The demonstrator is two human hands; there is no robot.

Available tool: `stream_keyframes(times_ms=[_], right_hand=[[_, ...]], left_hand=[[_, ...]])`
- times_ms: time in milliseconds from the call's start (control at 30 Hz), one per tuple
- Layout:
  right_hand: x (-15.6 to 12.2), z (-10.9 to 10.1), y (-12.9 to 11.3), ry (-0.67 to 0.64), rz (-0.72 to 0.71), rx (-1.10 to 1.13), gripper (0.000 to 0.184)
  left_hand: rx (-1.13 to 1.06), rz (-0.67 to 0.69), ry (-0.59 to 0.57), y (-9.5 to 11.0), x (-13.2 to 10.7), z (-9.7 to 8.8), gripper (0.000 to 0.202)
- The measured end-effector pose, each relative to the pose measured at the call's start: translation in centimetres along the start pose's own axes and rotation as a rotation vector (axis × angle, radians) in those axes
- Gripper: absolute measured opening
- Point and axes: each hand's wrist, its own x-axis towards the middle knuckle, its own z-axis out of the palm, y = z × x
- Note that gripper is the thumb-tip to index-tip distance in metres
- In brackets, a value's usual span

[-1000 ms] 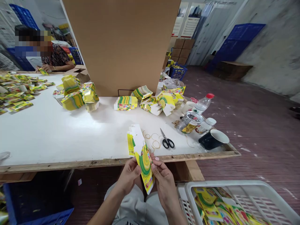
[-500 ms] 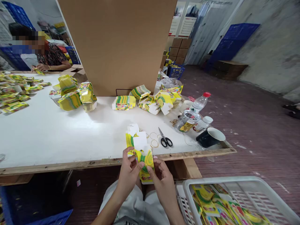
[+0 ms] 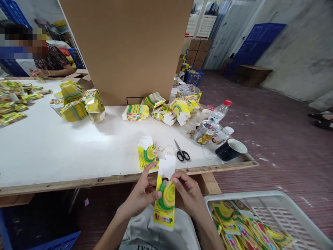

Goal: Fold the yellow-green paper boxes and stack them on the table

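A flattened yellow-and-green carton (image 3: 165,203) with its white end flap raised hangs upright between my hands, above my lap and in front of the table's edge. My left hand (image 3: 142,194) grips its left side, thumb on the front face. At the upper right edge, just below the flap, the fingers of my right hand (image 3: 189,191) pinch it. Behind my left fingers lies a small stack of similar flat cartons (image 3: 147,155) on the white tabletop. Thin rubber bands (image 3: 162,148) and black-handled scissors (image 3: 182,153) rest to its right.
Several bundles of cartons (image 3: 136,113) stand before a big cardboard sheet (image 3: 125,52). A dark mug (image 3: 230,150), a jar (image 3: 206,132) and bottles line the table's right end. A white basket (image 3: 275,196) of cartons is at my lower right. A co-worker (image 3: 52,59) sits far left.
The carton has turned from lying tilted to hanging upright, longer in view. My right hand has moved up to its top edge. The stack behind is more exposed.
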Motion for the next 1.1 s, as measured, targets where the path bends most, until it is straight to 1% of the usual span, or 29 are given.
stream_keyframes(times_ms=[33,100,133,200,233,267,333,400,467,600,667,733,800,900,1000,1100], right_hand=[[0.0,0.1,0.1,0.003,-0.005,-0.008,0.024],[0.0,0.1,0.3,0.063,-0.019,-0.015,0.019],[0.0,0.0,0.3,0.115,-0.018,-0.009,0.018],[0.1,-0.2,0.1,0.209,0.007,0.018,0.025],[0.1,-0.4,-0.1,0.214,0.032,0.031,0.029],[0.1,-0.5,-0.3,0.175,0.067,0.04,0.033],[0.0,-0.6,-0.9,0.04,0.143,0.029,0.039],[-0.1,-0.5,-1.3,-0.055,0.196,-0.021,0.042],[-0.1,-0.2,-1.5,-0.05,0.206,-0.111,0.042],[-0.1,0.7,-1.5,0.027,0.16,-0.255,0.03],[-0.2,1.2,-1.5,0.032,0.141,-0.303,0.028],[-0.3,1.5,-1.4,0.019,0.125,-0.334,0.028],[-0.5,1.5,-1.2,0.0,0.111,-0.337,0.028],[-0.8,1.1,-0.7,-0.007,0.098,-0.324,0.03],[-0.9,0.7,-0.3,0.08,0.052,-0.31,0.033],[-1.3,-0.1,-0.8,0.152,0.025,-0.246,0.032]], left_hand=[[-0.003,-0.023,0.005,0.0,0.0,-0.1,0.075],[0.032,-0.051,0.033,-0.2,0.1,-0.4,0.074],[0.063,-0.052,0.054,-0.2,0.2,-0.5,0.07],[0.157,-0.019,0.099,-0.4,0.3,-0.6,0.058],[0.219,0.008,0.12,-0.4,0.4,-0.6,0.052],[0.283,0.039,0.14,-0.4,0.4,-0.6,0.048],[0.391,0.091,0.161,-0.4,0.5,-0.4,0.043],[0.442,0.113,0.151,-0.4,0.4,-0.3,0.042],[0.436,0.11,0.118,-0.3,0.2,-0.2,0.043],[0.361,0.085,0.047,-0.2,0.0,-0.2,0.047],[0.334,0.075,0.051,-0.2,0.0,-0.3,0.048],[0.301,0.056,0.08,-0.2,0.1,-0.2,0.05],[0.258,0.04,0.101,-0.1,0.1,-0.2,0.051],[0.209,0.039,0.1,-0.1,0.2,0.1,0.05],[0.173,0.052,0.088,-0.3,0.3,0.8,0.048],[0.168,0.059,0.054,-0.6,0.5,1.7,0.047]])
